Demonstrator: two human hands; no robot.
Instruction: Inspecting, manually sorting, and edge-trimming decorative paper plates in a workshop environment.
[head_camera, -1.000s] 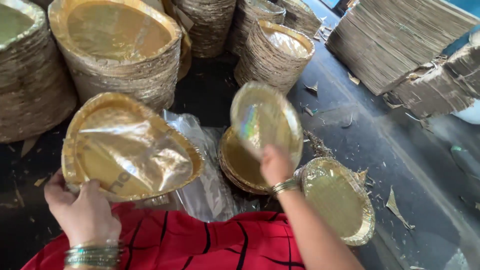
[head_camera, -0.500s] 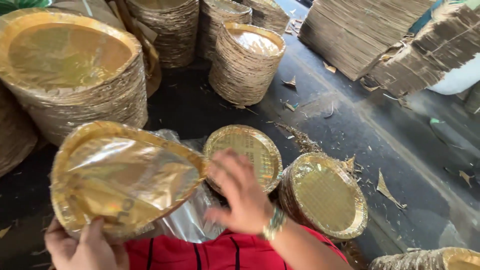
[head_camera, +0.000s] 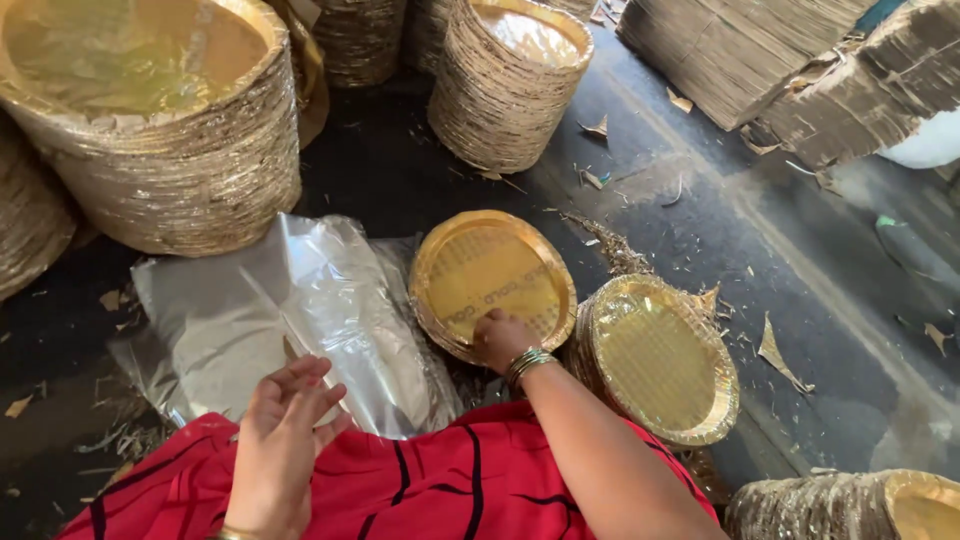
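Note:
My right hand (head_camera: 502, 338) rests on the near rim of a gold paper plate (head_camera: 490, 278) that tops a low stack on the dark floor. Its fingers are curled on the plate's edge. My left hand (head_camera: 283, 420) hovers with fingers spread over a pile of clear plastic bags (head_camera: 300, 310) and holds nothing. A second low stack of gold plates (head_camera: 655, 360) lies just right of my right wrist. My lap is covered by red cloth (head_camera: 400, 480) with black stripes.
Tall stacks of gold plates stand at the back left (head_camera: 160, 120) and back centre (head_camera: 510, 80). Bundles of flat board (head_camera: 780, 60) lie at the back right. Another plate stack (head_camera: 860, 505) sits at the bottom right. Paper scraps litter the floor.
The wrapped bundle of plates my left hand held is gone from view, and that hand is now free over the plastic bags. My right hand set its plate on the low stack.

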